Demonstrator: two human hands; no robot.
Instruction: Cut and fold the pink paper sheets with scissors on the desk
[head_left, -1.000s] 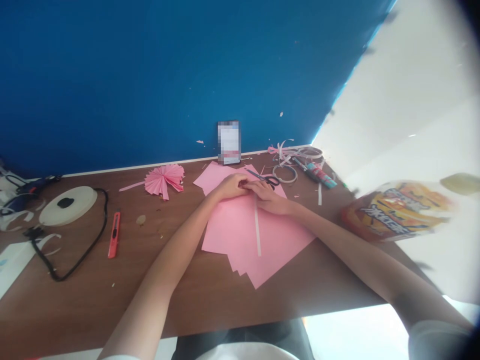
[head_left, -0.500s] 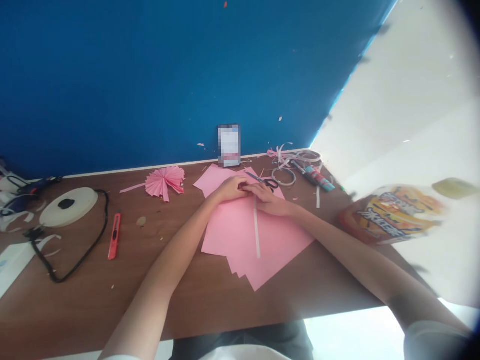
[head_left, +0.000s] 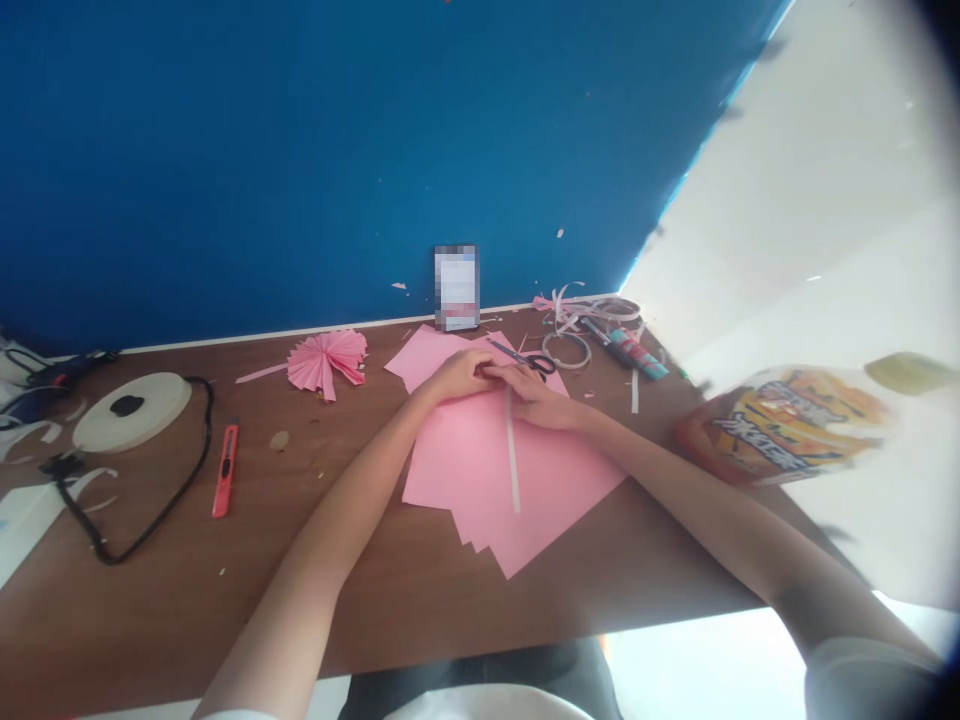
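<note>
Left hand (head_left: 463,375), right hand (head_left: 541,397): meeting over pink paper (head_left: 459,462), whether gripping cannot be told; bottle (head_left: 776,428), yellow-orange label (head_left: 821,400), characters blurred.

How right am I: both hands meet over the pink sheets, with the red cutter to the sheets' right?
The side is wrong: the head view shows the red cutter left of the pink sheets. The left hand and right hand do meet over them.

Room right of cutter (head_left: 226,472); scissors (head_left: 524,358) crowd right hand (head_left: 538,395).
</note>
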